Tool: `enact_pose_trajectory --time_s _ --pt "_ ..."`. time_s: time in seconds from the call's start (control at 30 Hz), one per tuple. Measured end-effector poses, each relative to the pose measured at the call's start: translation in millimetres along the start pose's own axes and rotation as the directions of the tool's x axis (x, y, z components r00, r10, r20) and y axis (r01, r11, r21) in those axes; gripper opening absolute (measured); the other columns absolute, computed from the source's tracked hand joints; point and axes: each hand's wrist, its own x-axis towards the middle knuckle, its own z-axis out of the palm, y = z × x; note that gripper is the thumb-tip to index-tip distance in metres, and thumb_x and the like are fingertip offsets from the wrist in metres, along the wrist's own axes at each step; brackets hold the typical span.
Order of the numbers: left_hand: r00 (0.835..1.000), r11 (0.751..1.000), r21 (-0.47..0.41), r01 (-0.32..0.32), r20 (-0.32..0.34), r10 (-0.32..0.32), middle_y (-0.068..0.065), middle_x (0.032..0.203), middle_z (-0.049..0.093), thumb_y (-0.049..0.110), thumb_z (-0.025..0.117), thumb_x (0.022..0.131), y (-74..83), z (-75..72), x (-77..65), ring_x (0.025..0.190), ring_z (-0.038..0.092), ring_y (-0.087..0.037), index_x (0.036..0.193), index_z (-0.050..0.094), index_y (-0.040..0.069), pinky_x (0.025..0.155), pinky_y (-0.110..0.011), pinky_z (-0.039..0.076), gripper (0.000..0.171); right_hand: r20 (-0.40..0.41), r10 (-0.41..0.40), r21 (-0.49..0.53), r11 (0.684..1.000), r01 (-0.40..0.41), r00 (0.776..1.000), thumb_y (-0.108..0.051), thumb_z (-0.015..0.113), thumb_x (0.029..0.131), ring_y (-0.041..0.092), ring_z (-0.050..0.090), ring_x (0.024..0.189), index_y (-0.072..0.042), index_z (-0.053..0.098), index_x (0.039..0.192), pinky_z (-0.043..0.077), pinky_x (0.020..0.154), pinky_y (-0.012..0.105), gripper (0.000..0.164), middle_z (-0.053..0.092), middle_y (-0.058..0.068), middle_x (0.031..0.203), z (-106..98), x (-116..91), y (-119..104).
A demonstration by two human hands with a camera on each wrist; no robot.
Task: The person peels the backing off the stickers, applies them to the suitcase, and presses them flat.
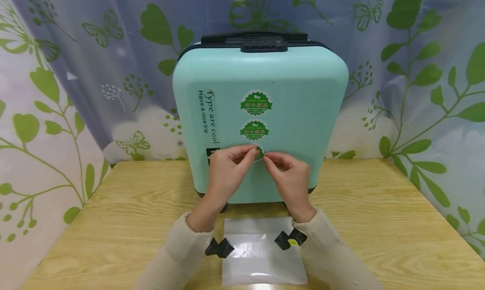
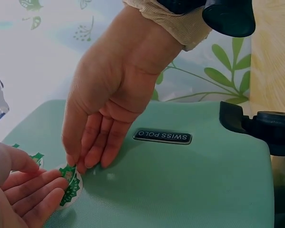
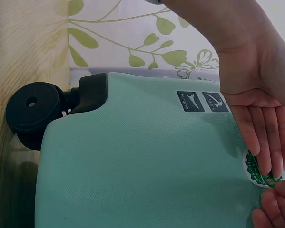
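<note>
A mint-green suitcase (image 1: 307, 113) stands upright, its broad face towards me. Two round green stickers with white rims, one upper (image 1: 256, 102) and one middle (image 1: 254, 130), run down its face. Below them is a third green sticker (image 1: 259, 154), partly covered by my fingertips. My left hand (image 1: 227, 168) pinches it at its left side between thumb and forefinger. From the other side my right hand (image 1: 293, 178) pinches its right edge, fingertips close to the left ones. In the left wrist view this sticker (image 2: 72, 192) has a raised strip at the fingertips.
A glossy clear sheet (image 1: 261, 260) lies on the wooden table (image 1: 379, 222) under my wrists. Black wheels (image 3: 30, 109) carry the suitcase; a black handle (image 1: 254, 36) tops it. Printed lettering (image 1: 206, 113) runs down its left side. A leaf-patterned curtain (image 1: 125, 12) hangs behind.
</note>
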Motion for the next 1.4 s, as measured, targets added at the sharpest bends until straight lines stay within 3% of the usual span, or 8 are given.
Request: enact_pose_trajectory --time_s 0.63,1.13,1.23,1.4 --pt "0.999 0.999 0.026 -0.026 0.033 0.026 -0.008 0.091 0.073 0.015 0.066 0.089 1.0 9.7 3.5 0.074 0.069 -0.012 0.099 0.074 0.004 0.061 -0.024 0.054 0.016 0.135 0.105 0.032 0.993 -0.110 0.985 -0.014 0.069 0.087 0.004 0.067 0.077 -0.001 0.074 0.096 0.054 0.068 0.021 0.017 0.072 0.013 0.091 -15.0 -5.1 5.1" --pt "0.995 0.993 0.114 -0.016 0.105 0.004 -0.007 0.091 0.073 0.014 0.064 0.090 -8.9 17.9 -5.7 0.072 0.069 -0.012 0.100 0.074 0.004 0.058 -0.021 0.052 0.017 0.142 0.080 0.027 0.996 -0.084 0.987 -0.007 0.068 0.086 0.011 0.069 0.075 0.002 0.073 0.097 0.055 0.066 0.021 0.015 0.072 0.015 0.091 -29.4 -12.0 7.5" --pt "0.994 0.993 0.120 -0.020 0.110 0.007 -0.006 0.089 0.073 0.014 0.064 0.090 -13.8 16.0 -9.7 0.071 0.069 -0.011 0.098 0.074 0.005 0.058 -0.021 0.052 0.016 0.149 0.056 -0.007 0.998 -0.055 0.987 -0.010 0.069 0.086 0.006 0.068 0.075 -0.001 0.073 0.097 0.054 0.065 0.021 0.015 0.072 0.013 0.090 -35.1 -15.8 9.5" --pt "0.995 0.993 0.114 -0.007 0.098 -0.004 -0.005 0.087 0.073 0.013 0.065 0.090 -22.7 3.9 -18.8 0.069 0.069 -0.013 0.098 0.075 0.005 0.056 -0.021 0.051 0.015 0.165 0.048 -0.090 0.995 -0.033 0.985 -0.008 0.069 0.085 0.010 0.068 0.073 -0.001 0.074 0.097 0.053 0.063 0.019 0.014 0.072 0.010 0.089 -50.3 -23.4 19.1"
